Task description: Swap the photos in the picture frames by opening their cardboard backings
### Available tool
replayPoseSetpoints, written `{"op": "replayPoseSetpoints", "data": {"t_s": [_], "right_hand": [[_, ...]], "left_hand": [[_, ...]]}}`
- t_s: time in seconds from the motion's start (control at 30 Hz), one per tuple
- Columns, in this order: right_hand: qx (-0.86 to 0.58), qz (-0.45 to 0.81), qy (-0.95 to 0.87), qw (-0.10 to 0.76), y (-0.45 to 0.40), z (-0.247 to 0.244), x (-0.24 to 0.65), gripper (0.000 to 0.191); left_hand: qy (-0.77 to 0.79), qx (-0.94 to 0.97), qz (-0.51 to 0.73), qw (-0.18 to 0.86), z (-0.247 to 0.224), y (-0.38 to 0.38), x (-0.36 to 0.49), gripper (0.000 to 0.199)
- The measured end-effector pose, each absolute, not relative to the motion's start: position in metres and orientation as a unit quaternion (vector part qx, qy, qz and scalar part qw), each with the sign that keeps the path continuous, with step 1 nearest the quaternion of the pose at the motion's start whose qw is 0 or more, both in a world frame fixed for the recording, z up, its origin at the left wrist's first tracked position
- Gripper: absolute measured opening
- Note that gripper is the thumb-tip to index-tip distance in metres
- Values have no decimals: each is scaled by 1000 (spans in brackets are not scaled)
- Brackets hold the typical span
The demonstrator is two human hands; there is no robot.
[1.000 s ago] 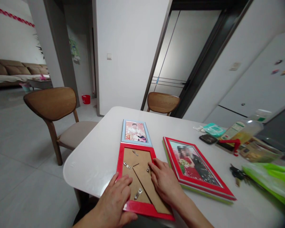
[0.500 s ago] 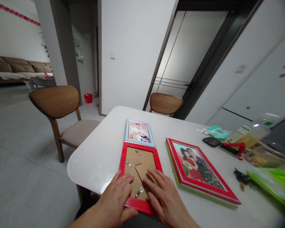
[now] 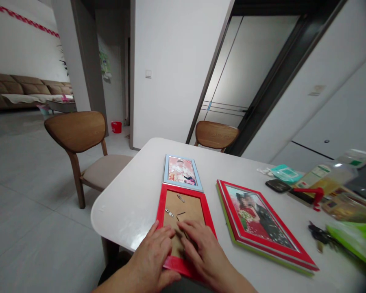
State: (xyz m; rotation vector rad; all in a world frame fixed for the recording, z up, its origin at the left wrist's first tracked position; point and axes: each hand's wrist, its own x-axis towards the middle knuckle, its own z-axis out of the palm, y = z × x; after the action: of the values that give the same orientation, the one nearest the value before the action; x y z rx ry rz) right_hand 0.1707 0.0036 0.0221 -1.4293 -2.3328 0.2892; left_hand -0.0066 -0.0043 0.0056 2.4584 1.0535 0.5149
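A red picture frame (image 3: 161, 203) lies face down near the table's front edge, its brown backing board (image 3: 189, 203) showing. Small metal clips (image 3: 169, 213) and short dark lines mark the board. My left hand (image 3: 154, 254) grips the frame's lower left corner, fingers over the side and thumb along the bottom edge. Fingers bent together, my right hand (image 3: 201, 250) works at the lower middle of the board; what is between its fingertips, if anything, is hidden. Beyond touches a light blue picture frame (image 3: 183, 171), photo up.
To the right, a red-framed photo (image 3: 264, 219) lies on a green frame (image 3: 227, 215). Keys (image 3: 319, 234), a black object (image 3: 277, 185), a teal packet (image 3: 286, 173), a bottle (image 3: 329, 175) and a green bag (image 3: 354, 240) are farther right. Chairs (image 3: 79, 132) stand around the white table (image 3: 125, 211).
My right hand has moved up and left over the backing board, its fingers more bent, now covering the lower clip. The left hand stays on the frame's corner. The view shifts slightly.
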Motion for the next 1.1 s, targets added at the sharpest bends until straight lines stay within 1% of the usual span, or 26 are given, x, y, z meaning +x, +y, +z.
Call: {"op": "replayPoseSetpoints", "data": {"t_s": [0.07, 0.2, 0.37, 0.5, 0.57, 0.7, 0.83, 0.9, 1.0, 1.03, 1.1], "right_hand": [[-531, 96, -818, 200, 22, 23, 157, 30], [-526, 85, -826, 184, 45, 21, 140, 25], [-504, 103, -830, 213, 42, 16, 141, 30], [-495, 122, -829, 228, 41, 16, 142, 26], [-521, 132, -810, 235, 48, 16, 145, 22], [-619, 115, -735, 252, 81, 12, 160, 22], [-685, 102, -678, 247, 112, 4, 170, 18], [-705, 99, -655, 254, 120, 2, 169, 17], [-713, 108, -633, 281, 124, 5, 165, 15], [-709, 115, -629, 296, 122, 8, 166, 15], [-693, 137, -624, 334, 115, 18, 174, 21]], "left_hand": [[375, 883, 192, 208, 4, -4, -8, 43], [371, 877, 205, 228, 4, -3, -10, 34], [362, 876, 210, 241, 9, -2, -9, 36], [365, 876, 203, 240, 11, -2, -9, 38], [370, 877, 193, 239, 10, -2, -10, 37], [370, 882, 172, 237, 5, -2, -11, 34], [372, 878, 190, 233, 4, -4, -11, 32], [376, 875, 208, 224, 3, -4, -9, 34], [367, 877, 242, 194, -5, -3, -6, 44], [358, 881, 252, 177, -9, -1, -6, 45], [333, 891, 276, 136, -16, 2, -9, 38]]}}
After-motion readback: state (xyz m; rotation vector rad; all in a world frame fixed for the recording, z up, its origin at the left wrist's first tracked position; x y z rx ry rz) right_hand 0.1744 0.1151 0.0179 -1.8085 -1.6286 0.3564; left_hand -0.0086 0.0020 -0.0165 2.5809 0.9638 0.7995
